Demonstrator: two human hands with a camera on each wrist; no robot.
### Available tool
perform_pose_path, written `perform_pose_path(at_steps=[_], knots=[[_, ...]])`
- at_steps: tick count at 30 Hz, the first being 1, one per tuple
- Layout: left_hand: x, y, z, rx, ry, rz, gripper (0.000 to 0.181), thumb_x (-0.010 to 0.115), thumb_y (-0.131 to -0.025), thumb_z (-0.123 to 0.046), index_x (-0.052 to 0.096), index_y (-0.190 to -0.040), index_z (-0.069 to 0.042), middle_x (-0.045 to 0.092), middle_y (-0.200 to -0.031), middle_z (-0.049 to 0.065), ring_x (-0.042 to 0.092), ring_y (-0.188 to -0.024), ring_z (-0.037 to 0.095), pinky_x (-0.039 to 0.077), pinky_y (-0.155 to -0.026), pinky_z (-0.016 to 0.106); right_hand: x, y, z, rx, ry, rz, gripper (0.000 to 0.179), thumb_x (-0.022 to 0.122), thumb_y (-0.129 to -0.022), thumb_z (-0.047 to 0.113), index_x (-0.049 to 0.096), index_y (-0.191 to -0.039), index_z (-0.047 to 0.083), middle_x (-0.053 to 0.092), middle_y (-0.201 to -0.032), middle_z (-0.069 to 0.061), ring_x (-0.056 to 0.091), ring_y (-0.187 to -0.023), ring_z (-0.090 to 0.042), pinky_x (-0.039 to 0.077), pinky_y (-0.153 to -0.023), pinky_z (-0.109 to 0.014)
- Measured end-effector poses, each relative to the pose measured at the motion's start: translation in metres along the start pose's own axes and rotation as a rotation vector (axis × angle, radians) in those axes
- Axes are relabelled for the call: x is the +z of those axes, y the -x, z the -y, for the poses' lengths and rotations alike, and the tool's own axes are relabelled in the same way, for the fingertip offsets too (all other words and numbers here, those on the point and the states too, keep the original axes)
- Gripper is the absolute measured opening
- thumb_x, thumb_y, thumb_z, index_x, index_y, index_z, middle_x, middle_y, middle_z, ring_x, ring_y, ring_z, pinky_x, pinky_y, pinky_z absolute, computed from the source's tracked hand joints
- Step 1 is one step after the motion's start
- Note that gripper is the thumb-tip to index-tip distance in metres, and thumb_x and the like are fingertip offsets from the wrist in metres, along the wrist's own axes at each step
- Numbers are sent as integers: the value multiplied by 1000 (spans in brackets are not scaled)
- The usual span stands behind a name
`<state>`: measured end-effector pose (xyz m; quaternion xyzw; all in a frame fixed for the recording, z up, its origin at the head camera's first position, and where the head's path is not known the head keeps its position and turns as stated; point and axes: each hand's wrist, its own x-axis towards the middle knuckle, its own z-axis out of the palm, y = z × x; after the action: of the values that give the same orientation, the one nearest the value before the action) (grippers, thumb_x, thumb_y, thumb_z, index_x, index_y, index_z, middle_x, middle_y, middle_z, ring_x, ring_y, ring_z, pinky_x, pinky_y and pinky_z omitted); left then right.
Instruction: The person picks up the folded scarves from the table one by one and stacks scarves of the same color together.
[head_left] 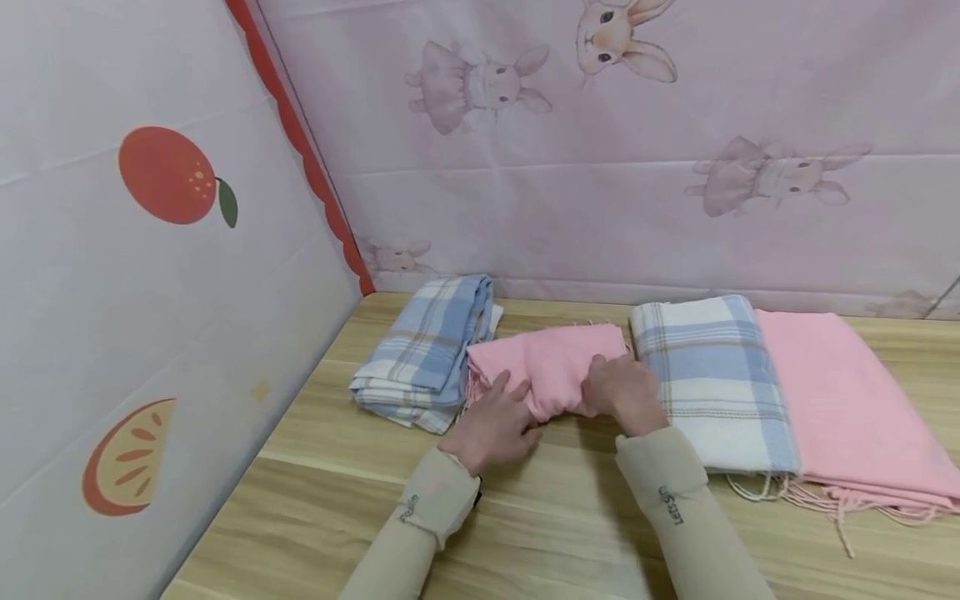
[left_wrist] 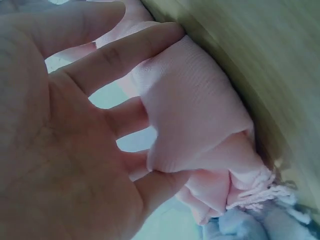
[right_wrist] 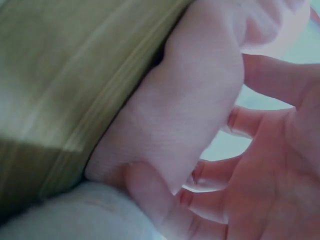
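A folded pink fringed scarf lies on the wooden table, its near edge bunched up between the hands. On its left part rests my left hand, fingers spread and fairly straight; in the left wrist view the fingertips touch the pink cloth. My right hand presses on the scarf's right end. The right wrist view shows its little finger against the near face of the cloth, with the other fingertips hidden behind the fold.
A folded blue-and-white plaid scarf sits close on the left. To the right lies another plaid scarf, overlapping a pink one whose fringe hangs toward the front. Printed cloth walls stand behind the table and along its left side.
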<state>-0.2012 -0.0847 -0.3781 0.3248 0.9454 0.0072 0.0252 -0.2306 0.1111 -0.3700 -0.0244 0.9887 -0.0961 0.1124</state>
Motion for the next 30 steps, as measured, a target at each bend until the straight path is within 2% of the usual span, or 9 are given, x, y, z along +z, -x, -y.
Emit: perform_pose_path(at_steps=[6,10,11,15,18,19,24,30], knots=[[-8,8,-6,-84,9,107,29,60,-102,-34,80,-101,-14,50,-149,11,40,-140,35,38,-107,61,-5,-2,-1,-26,-32,18,13,55,-89,14,61,-90,3,58,-88,-19,56,-78,-31,53,-63,-48],[-16,13,-13,-110,-9,147,30,58,-102,-39,78,-103,-16,57,-131,11,47,-129,30,33,-110,63,-6,0,2,-11,-37,16,15,56,-93,15,62,-89,2,53,-98,-25,55,-81,-35,52,-67,-49],[-18,15,-15,-112,-9,152,30,59,-102,-40,78,-102,-17,58,-125,11,49,-124,29,36,-108,60,-5,1,3,-6,-37,10,15,56,-94,15,62,-90,1,52,-100,-27,55,-82,-37,52,-69,-50],[-23,20,-20,-116,-13,151,36,60,-101,-42,69,-129,-22,59,-130,12,52,-123,29,39,-106,58,-4,4,7,-7,-35,-41,18,57,-95,13,65,-96,-2,50,-107,-33,54,-92,-46,50,-78,-57],[-24,23,-22,-115,12,145,54,61,-101,-41,49,-152,-28,54,-143,15,50,-131,32,42,-104,57,-4,6,7,-28,-22,-53,14,60,-92,11,66,-95,-2,51,-107,-33,53,-94,-49,49,-80,-58],[-24,23,-22,-112,22,143,57,61,-101,-40,44,-155,-28,53,-144,16,50,-131,33,44,-102,56,-4,6,7,-37,-19,-46,13,60,-91,10,66,-94,-1,52,-106,-32,54,-93,-48,50,-80,-58],[-23,22,-20,-113,77,150,62,61,-102,-37,39,-158,-24,50,-148,17,47,-134,34,48,-100,49,-7,5,2,-86,-39,1,8,62,-90,10,65,-92,2,54,-98,-24,53,-89,-42,51,-78,-55],[-22,17,-17,-103,124,174,61,60,-103,-35,39,-158,-24,49,-149,15,44,-137,33,48,-101,49,-7,3,-5,-153,-11,-13,9,61,-90,11,64,-85,4,58,-89,-18,53,-89,-34,50,-79,-52]])
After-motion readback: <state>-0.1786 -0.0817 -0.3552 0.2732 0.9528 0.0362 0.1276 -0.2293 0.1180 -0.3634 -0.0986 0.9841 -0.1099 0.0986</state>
